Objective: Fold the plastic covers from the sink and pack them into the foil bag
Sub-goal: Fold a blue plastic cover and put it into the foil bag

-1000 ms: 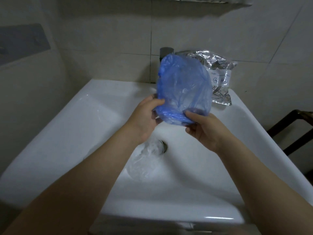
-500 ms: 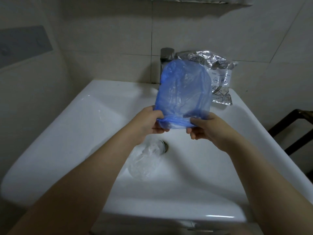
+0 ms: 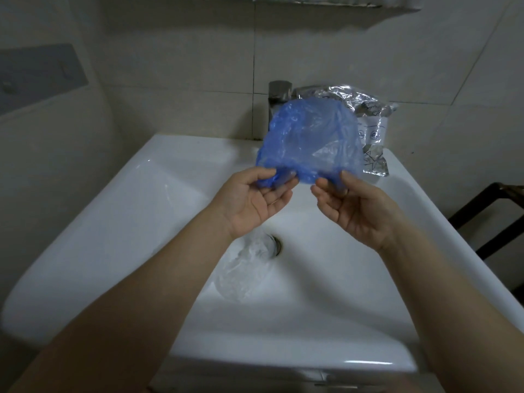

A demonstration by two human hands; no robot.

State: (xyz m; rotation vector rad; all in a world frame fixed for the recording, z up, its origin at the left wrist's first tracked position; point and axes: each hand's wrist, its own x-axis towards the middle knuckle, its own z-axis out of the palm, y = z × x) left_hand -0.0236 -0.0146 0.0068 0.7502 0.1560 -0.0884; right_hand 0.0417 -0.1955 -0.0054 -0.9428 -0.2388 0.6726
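I see both hands raised over the white ceramic sink (image 3: 119,211), palms turned up toward me. My left hand (image 3: 252,199) pinches the gathered lower edge of the blue plastic cover (image 3: 309,140) between thumb and curled fingers; my right hand (image 3: 351,205) pinches the same edge just beside it, thumb on the near side. The cover is thin, crinkled, translucent film, standing up from the hands in a rounded dome shape with a bunched, darker blue hem along the bottom.

Down in the basin, a second cover (image 3: 243,270) of clear, wrinkled plastic lies flattened against the glossy slope, touching the round metal drain (image 3: 276,245) and partly hidden by my left wrist.

The foil bag (image 3: 371,131) stands on the back ledge of the sink, to the right of the grey metal tap (image 3: 279,95), leaning against the tiled wall (image 3: 175,80). Its surface is shiny, creased silver with a pale printed label; the blue cover hides its left part. A dark frame (image 3: 493,211) shows at the right edge.
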